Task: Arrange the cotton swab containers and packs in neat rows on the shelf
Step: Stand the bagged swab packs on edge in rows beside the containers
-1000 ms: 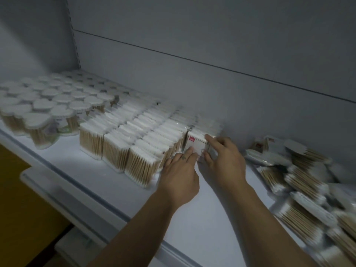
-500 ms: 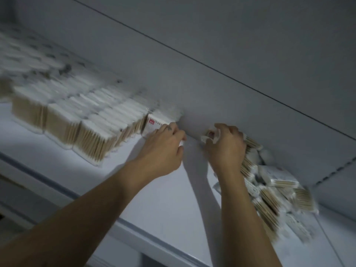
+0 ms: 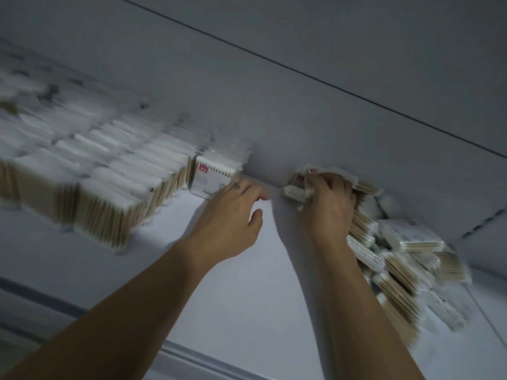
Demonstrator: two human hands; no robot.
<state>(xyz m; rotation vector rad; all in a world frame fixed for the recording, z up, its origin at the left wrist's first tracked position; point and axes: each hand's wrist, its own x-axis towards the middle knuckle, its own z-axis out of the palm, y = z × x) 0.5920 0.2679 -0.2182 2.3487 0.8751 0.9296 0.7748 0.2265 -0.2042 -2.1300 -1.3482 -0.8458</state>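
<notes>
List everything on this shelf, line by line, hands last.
rowed packs: many, too blurred to count, white tops and tan sticks, standing in rows at the left
labelled pack: one, white with a red mark, at the right end of the rows
loose packs: many, white and tan, heaped untidily at the right
held pack: one, white with a red mark, by the back panel
shelf: one, white, under everything
back panel: one, grey, behind the shelf
left hand: one, fingers straight, tips at the labelled pack
right hand: one, grips the held pack at the heap's left edge
</notes>
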